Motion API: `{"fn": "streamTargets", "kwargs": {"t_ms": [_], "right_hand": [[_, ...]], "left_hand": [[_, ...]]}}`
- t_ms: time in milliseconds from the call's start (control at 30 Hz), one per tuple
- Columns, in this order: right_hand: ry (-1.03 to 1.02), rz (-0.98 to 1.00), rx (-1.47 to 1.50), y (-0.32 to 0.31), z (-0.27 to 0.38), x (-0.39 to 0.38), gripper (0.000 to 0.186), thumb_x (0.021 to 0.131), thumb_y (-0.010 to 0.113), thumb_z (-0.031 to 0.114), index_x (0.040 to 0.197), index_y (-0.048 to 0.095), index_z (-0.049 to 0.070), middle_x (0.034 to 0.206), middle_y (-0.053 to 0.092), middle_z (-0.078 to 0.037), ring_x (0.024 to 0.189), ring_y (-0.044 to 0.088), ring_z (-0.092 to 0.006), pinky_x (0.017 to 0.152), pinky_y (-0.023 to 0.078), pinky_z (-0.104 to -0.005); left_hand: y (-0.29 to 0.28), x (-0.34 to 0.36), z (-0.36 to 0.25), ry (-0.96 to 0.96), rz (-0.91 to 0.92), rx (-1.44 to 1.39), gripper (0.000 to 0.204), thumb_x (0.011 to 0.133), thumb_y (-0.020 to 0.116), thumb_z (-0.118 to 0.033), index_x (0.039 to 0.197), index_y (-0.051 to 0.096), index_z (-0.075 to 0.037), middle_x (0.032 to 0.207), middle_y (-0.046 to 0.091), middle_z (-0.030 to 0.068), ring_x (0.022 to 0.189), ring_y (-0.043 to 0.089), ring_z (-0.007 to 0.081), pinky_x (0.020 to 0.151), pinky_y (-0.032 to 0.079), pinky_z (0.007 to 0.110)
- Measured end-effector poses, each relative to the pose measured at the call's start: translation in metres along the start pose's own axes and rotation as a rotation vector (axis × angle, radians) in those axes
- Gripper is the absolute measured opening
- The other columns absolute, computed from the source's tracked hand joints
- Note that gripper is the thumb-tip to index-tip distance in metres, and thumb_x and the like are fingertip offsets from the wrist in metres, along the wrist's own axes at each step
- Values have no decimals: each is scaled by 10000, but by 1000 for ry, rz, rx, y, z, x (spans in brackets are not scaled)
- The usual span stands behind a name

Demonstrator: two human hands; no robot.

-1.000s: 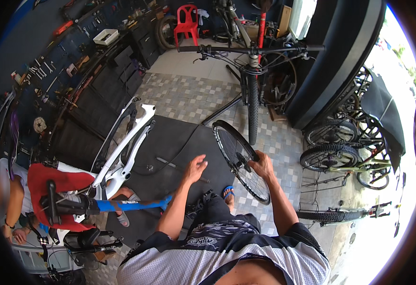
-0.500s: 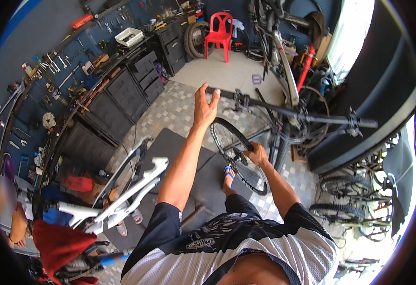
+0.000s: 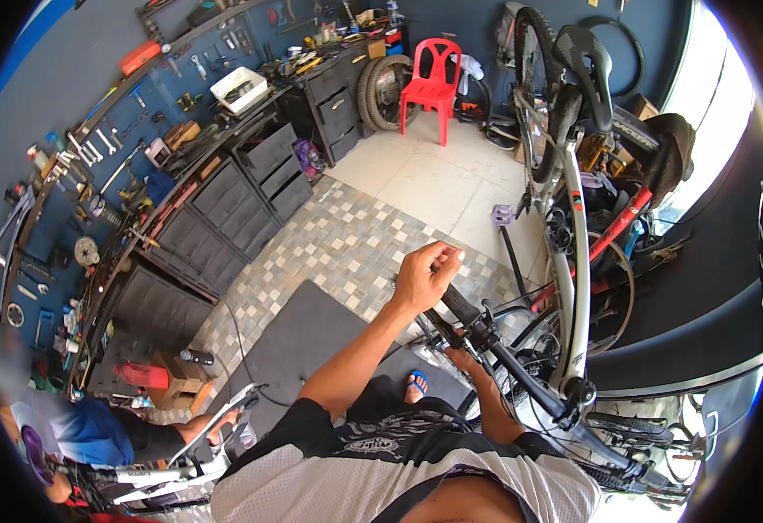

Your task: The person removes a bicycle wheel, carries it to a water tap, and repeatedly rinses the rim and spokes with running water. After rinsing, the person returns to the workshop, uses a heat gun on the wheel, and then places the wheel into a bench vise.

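Observation:
A dark flat handlebar (image 3: 521,375) slants from in front of me toward the lower right, with brake levers and cables on it. At its near-left end is a black handlebar grip (image 3: 461,307). My left hand (image 3: 425,277) is at the tip of that grip, its fingers curled in and its thumb along the end. Below the bar, my right hand (image 3: 463,359) reaches low beside a spoked wheel; bar and levers hide its fingers. A grey-white bike frame (image 3: 575,261) stands upside-angled to the right, its black saddle (image 3: 586,74) at the far side.
A black mat (image 3: 290,331) lies on the tiled floor. Dark drawer cabinets (image 3: 211,205) line the left under a tool wall. A red plastic chair (image 3: 432,87) stands at the back. At lower left, another person sits by a white bike frame (image 3: 150,475).
My view has shifted, and the handlebar has swung nearer, its right end toward me. My left hand's fingers have gone from spread to curled. The bar now hides much of my right hand.

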State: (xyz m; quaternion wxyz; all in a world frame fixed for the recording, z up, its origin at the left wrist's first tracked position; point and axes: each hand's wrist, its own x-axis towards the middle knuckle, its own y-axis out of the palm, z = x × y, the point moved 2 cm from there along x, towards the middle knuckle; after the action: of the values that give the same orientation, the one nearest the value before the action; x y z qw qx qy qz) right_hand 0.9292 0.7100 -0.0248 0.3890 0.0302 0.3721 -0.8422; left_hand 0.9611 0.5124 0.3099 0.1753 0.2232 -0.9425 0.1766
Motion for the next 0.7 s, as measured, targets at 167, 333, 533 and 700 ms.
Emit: {"fn": "streamTargets", "kwargs": {"t_ms": [167, 333, 533, 700], "right_hand": [[48, -24, 102, -21, 16, 23, 452, 786, 695, 352, 1141, 679, 72, 1055, 687, -215, 976, 681, -344, 913, 517, -469], [123, -288, 98, -23, 18, 33, 466, 787, 688, 332, 1162, 669, 58, 1011, 680, -221, 941, 671, -319, 899, 513, -440], [310, -318, 162, -38, 26, 54, 446, 783, 683, 290, 1154, 663, 43, 927, 679, -209, 855, 648, -311, 824, 515, -405], [401, -323, 239, -85, 109, 102, 435, 775, 695, 262, 1138, 657, 26, 817, 662, -205, 751, 642, -318, 726, 505, -424]], "left_hand": [[22, 54, -9, 130, 127, -50, 240, 979, 671, -235, 927, 702, -2, 777, 699, 86, 662, 659, 154, 620, 514, 297], [45, 97, -7, 219, 296, -113, 229, 984, 671, -229, 945, 705, -6, 808, 699, 90, 682, 675, 172, 625, 537, 301], [63, 139, -3, 346, 520, -338, 151, 936, 729, -148, 1016, 697, -24, 900, 683, 99, 765, 683, 210, 654, 542, 316], [73, 151, 19, 658, 760, -585, 287, 903, 757, -288, 1074, 677, -72, 928, 685, 90, 873, 689, 258, 726, 566, 380]]}}
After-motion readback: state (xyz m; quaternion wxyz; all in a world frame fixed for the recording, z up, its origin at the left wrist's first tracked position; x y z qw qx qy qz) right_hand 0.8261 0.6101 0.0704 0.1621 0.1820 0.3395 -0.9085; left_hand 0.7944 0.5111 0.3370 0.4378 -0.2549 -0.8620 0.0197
